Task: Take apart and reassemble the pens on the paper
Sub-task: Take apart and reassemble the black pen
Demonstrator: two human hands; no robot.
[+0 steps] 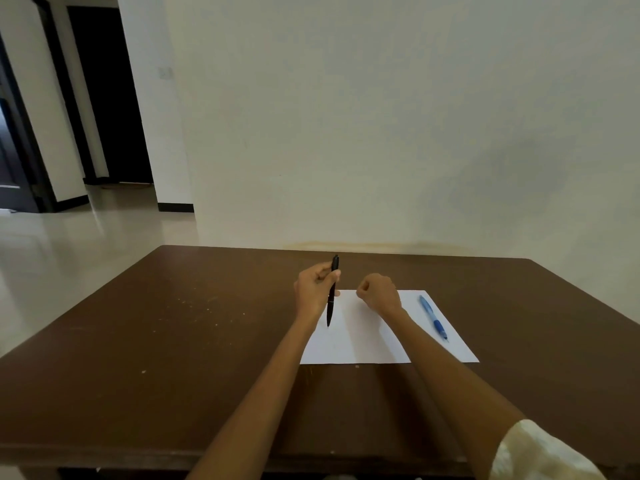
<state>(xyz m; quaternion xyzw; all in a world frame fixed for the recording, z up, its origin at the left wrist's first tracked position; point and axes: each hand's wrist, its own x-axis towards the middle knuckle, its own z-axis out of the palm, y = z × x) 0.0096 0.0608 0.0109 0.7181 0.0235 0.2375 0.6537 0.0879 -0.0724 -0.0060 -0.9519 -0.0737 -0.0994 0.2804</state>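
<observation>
Black pen [332, 292] upright in left hand [316, 289] over paper [360, 341].
Grip closed round upper barrel, tip down; right hand [378, 293], curled empty, sits just beside.

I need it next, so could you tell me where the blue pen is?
In the head view the blue pen lies on the right part of the paper, to the right of the right hand.
</observation>
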